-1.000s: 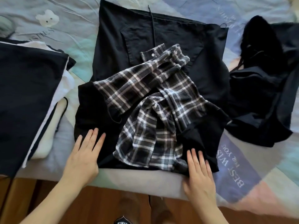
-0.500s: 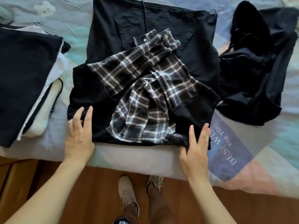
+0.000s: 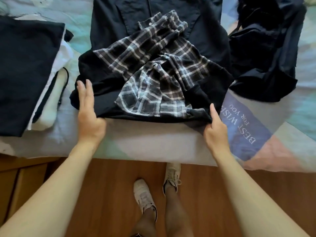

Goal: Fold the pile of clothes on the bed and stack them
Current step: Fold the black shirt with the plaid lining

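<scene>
A black garment with black-and-white plaid sleeves lies spread on the bed, sleeves bunched across its middle. Its black body reaches the bed's near edge. My left hand lies along the near left hem, fingers flat on top and thumb at the edge. My right hand pinches the near right corner of the hem, thumb on top and fingers under the cloth. A stack of folded dark and white clothes sits at the left. A heap of unfolded black clothes lies at the right.
The bed has a pale printed sheet with "BEST WISHES FOR YOU" lettering beside my right hand. Below is a wooden floor, where my feet in white sneakers stand close to the bed.
Both hands went from lying flat on the garment's near part to its hem corners; the right one now pinches the corner. My view has tilted down, showing more floor and my feet.
</scene>
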